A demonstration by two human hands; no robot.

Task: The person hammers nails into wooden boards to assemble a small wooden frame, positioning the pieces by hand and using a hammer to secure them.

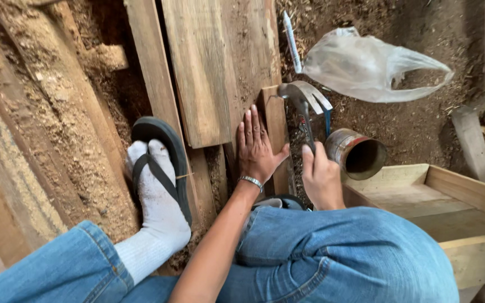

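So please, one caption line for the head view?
Left hand steadies a narrow board while right hand grips a claw hammer.

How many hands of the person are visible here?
2. The left hand lies flat on a narrow wooden strip; the right hand holds a claw hammer beside a tin can.
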